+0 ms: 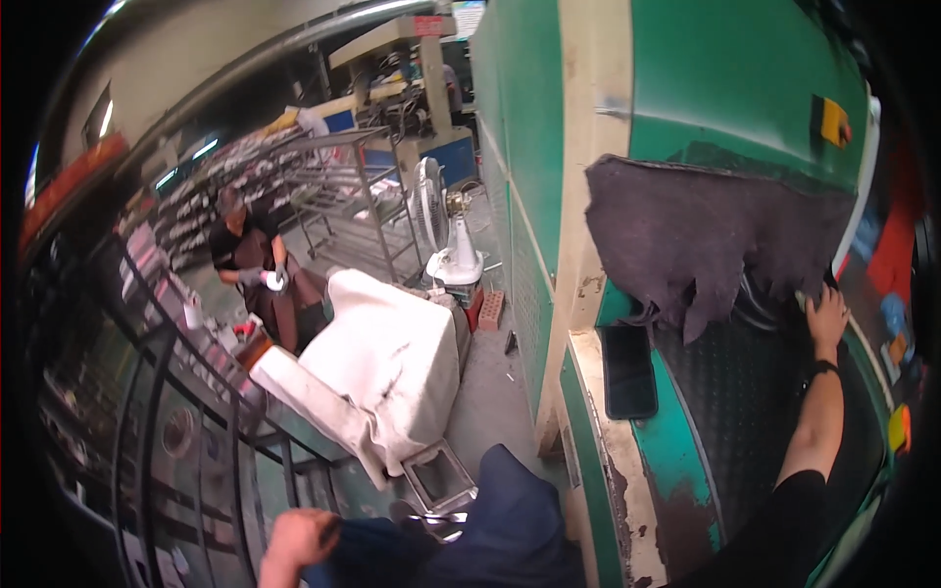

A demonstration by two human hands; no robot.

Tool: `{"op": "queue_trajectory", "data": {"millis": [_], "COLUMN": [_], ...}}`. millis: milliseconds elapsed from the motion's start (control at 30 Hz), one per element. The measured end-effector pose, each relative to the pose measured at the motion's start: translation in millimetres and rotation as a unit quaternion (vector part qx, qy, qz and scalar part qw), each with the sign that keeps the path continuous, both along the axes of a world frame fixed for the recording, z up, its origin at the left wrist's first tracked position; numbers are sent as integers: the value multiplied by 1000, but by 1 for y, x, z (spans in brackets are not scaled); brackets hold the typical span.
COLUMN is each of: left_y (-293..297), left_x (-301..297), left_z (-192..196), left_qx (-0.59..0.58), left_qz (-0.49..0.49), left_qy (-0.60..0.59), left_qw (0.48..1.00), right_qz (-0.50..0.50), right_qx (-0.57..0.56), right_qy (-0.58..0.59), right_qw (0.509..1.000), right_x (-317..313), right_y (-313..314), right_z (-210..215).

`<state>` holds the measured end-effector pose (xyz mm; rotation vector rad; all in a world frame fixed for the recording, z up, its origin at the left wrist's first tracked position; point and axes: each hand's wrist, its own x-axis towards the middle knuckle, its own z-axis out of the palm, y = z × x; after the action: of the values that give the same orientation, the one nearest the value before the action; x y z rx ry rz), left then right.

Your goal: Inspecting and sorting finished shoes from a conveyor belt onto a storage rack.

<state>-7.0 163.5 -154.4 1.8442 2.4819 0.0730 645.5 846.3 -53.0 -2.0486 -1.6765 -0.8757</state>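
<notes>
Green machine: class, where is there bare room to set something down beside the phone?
Bare: the black studded mat between the dark phone and the right hand. Crowded: above, the torn dark cloth hangs over it.

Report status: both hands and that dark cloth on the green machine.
Right hand up at the edge of the dark cloth, grip unclear. Left hand low by the knee, empty. Phone lying on the ledge.
</notes>
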Motion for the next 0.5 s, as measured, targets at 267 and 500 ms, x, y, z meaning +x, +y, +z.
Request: {"op": "queue_trajectory", "data": {"millis": [267,500], "left_y": [34,-10], "left_x": [23,32], "left_z": [32,26], "left_qx": [8,-16], "left_qz": [-22,22], "left_qy": [-26,-36], "left_qw": [999,999], "right_qz": [19,75], "right_qx": [-105,-220], "right_qy": [-8,82], "right_qw": [994,969], "right_x": [-3,15], "right_y": [24,-34], "right_z": [-6,6]}}
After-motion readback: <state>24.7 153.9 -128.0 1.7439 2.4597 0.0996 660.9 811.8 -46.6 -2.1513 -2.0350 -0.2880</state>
